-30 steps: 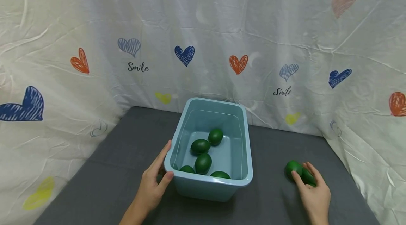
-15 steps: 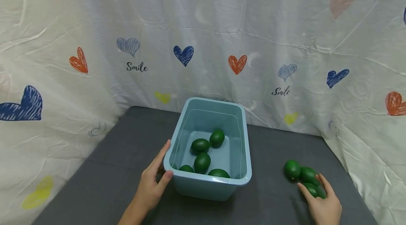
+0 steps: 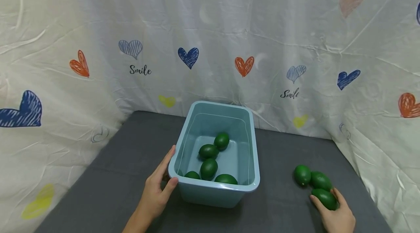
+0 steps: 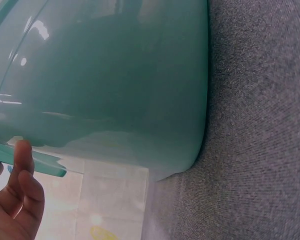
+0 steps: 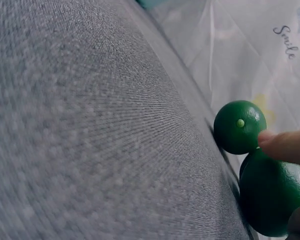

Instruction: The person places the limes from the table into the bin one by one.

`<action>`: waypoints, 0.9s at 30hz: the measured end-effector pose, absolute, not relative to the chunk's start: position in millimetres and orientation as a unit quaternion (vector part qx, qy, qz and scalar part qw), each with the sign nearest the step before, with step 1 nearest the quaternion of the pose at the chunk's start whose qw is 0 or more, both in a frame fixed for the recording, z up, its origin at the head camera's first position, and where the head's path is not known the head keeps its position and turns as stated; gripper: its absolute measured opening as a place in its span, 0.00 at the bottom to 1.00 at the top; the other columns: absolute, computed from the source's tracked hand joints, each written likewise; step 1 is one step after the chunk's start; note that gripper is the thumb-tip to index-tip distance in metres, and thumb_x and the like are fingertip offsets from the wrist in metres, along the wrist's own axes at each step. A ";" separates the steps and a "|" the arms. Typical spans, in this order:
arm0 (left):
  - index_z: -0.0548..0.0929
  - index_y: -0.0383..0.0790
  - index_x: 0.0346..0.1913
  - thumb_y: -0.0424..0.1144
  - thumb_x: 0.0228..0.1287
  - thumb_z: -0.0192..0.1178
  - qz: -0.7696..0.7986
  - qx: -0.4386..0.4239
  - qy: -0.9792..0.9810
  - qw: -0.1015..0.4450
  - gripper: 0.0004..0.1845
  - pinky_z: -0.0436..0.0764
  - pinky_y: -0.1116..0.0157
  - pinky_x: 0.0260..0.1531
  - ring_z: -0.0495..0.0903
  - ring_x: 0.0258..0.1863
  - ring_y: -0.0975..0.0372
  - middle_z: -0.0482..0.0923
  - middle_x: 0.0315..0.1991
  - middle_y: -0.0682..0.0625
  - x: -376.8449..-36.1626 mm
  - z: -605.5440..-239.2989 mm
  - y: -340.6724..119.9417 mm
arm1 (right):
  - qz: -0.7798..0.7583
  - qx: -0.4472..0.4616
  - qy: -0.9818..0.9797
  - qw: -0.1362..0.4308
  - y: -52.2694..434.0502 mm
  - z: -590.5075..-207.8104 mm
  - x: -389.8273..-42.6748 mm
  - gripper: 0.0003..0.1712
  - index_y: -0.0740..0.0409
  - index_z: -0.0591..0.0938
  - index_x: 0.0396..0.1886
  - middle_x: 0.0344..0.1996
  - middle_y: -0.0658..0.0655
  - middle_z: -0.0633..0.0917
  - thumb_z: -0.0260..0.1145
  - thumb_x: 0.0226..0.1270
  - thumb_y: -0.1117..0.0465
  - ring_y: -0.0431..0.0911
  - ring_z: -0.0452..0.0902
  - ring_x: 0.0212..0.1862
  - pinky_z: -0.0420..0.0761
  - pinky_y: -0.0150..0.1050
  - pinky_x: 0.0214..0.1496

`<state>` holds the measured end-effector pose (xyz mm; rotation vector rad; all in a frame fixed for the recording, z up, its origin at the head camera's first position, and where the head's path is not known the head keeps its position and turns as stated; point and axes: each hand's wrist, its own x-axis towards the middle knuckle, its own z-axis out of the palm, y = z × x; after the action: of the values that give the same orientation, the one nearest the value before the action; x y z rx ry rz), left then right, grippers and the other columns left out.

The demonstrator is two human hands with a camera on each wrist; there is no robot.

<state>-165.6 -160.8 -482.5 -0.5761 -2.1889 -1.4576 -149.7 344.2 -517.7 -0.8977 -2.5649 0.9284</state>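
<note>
A light blue plastic bin point(image 3: 214, 198) sits in the middle of the head view with several dark green limes point(image 3: 208, 169) on its floor. My left hand point(image 3: 157, 193) holds its near left corner, thumb at the front rim and fingers along the left side. In the left wrist view those fingers point(image 4: 25, 155) lie by the rim, against the outer wall point(image 4: 105, 85). To the right, three limes sit close together on the table. My right hand point(image 3: 339, 214) grips the nearest lime point(image 3: 325, 199) between thumb and fingers. Behind it are a second lime point(image 3: 321, 181) and a third lime point(image 3: 302, 175).
Dark grey cloth covers the table point(image 3: 275, 167). A white curtain point(image 3: 210, 32) printed with hearts and "Smile" hangs right behind the far edge and along both sides. The bin's walls stand well above the limes inside.
My right hand has moved back toward me and slightly right, from the farther limes to the nearest one. The left hand stays on the bin. A lime inside the bin has shifted slightly.
</note>
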 end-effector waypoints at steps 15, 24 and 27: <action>0.58 0.48 0.86 0.29 0.76 0.60 -0.519 -0.213 -0.793 0.236 0.40 0.79 0.76 0.52 0.76 0.66 0.68 0.61 0.83 0.48 -168.0 -483.0 -162.0 | 0.313 -0.371 -0.871 0.076 349.8 -516.5 -147.4 0.54 0.75 0.69 0.73 0.61 0.82 0.74 0.74 0.63 0.39 0.75 0.74 0.57 0.73 0.69 0.62; 0.57 0.49 0.86 0.29 0.76 0.60 -0.527 -0.210 -0.792 0.225 0.41 0.78 0.76 0.54 0.74 0.70 0.67 0.59 0.84 0.49 -166.2 -481.4 -161.3 | 0.314 -0.374 -0.867 0.099 347.0 -518.8 -148.2 0.51 0.74 0.71 0.73 0.61 0.82 0.74 0.75 0.64 0.42 0.76 0.73 0.59 0.71 0.69 0.65; 0.57 0.49 0.86 0.29 0.76 0.59 -0.528 -0.212 -0.790 0.227 0.41 0.79 0.76 0.53 0.74 0.69 0.67 0.60 0.84 0.49 -166.4 -483.0 -161.2 | 0.318 -0.376 -0.864 0.105 347.9 -519.8 -147.7 0.52 0.73 0.71 0.73 0.63 0.82 0.74 0.75 0.63 0.40 0.76 0.73 0.59 0.70 0.70 0.65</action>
<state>-166.4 -161.2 -483.0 -0.5845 -2.1775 -1.4550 -147.7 347.9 -519.8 -1.1092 -2.5462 0.9381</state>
